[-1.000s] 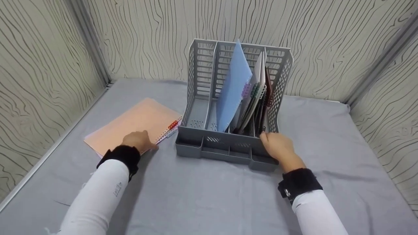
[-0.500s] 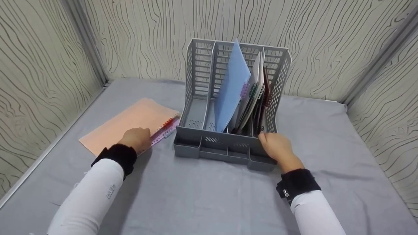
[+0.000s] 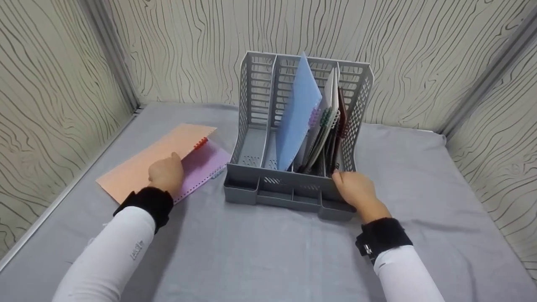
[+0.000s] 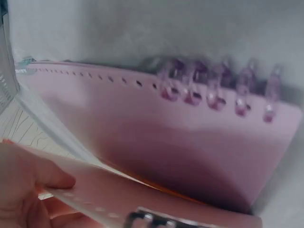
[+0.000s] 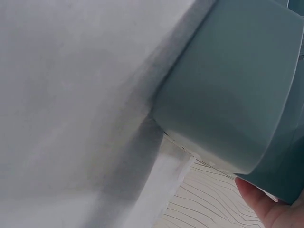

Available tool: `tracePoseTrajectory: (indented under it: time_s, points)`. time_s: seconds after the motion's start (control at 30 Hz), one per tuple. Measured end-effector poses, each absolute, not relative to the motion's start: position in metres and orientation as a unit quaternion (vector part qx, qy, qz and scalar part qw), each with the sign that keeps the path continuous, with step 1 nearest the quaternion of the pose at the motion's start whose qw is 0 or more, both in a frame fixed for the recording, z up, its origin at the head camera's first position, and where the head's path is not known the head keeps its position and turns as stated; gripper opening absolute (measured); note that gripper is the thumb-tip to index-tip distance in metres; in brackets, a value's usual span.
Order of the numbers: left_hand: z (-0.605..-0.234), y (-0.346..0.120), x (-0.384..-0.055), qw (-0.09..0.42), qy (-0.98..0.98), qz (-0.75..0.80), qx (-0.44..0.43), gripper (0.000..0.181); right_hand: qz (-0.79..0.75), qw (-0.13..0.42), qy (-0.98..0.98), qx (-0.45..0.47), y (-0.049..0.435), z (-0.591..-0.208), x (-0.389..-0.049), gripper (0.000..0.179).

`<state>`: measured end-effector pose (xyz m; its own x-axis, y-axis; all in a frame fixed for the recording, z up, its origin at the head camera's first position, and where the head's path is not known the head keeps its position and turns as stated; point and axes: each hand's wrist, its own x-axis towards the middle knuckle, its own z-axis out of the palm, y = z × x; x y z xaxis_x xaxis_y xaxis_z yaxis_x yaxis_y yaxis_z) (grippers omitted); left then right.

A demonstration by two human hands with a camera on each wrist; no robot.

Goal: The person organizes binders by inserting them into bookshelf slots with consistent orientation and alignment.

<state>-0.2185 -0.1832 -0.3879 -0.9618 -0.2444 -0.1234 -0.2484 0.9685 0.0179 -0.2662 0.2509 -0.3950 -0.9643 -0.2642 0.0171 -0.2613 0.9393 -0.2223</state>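
My left hand pinches the spine-side edge of an orange notebook with red rings and holds that edge raised. Below it, a purple notebook lies on the table. The left wrist view shows the thumb on top of the lifted cover, and clear purple rings on the purple notebook. At the right, my right hand grips the front right edge of a grey desk file organizer. In the right wrist view only part of that hand shows against the organizer's pen compartment.
Inside the organizer a blue notebook leans in a middle slot. White notebooks and a dark red one stand further right. Patterned wall panels enclose the grey cloth-covered table.
My left hand has moved a little left and lifted the orange notebook's ringed edge, uncovering more of the purple notebook. My right hand keeps its grip on the organizer.
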Motion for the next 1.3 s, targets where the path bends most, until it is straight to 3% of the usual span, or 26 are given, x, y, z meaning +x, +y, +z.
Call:
tracePoseTrajectory:
  time_s: [0.2, 0.6, 0.83, 1.3]
  points:
    - [-0.375, -0.194, -0.215, 0.024, 0.995, 0.009, -0.101, 0.041, -0.11, 0.004, 0.984, -0.137, 0.253, -0.393, -0.266, 0.051]
    - [-0.358, -0.21, -0.211, -0.135, 0.985, 0.085, -0.06, 0.035, -0.108, -0.012, 0.984, -0.144, 0.254, -0.397, -0.267, 0.051]
    - [-0.351, -0.214, -0.209, -0.173, 0.967, 0.169, -0.081, 0.047, -0.11, -0.007, 0.984, -0.139, 0.254, -0.399, -0.266, 0.051]
    - [-0.34, -0.196, -0.202, -0.253, 0.917, 0.296, -0.087, 0.036, -0.111, -0.026, 0.985, -0.132, 0.251, -0.399, -0.265, 0.051]
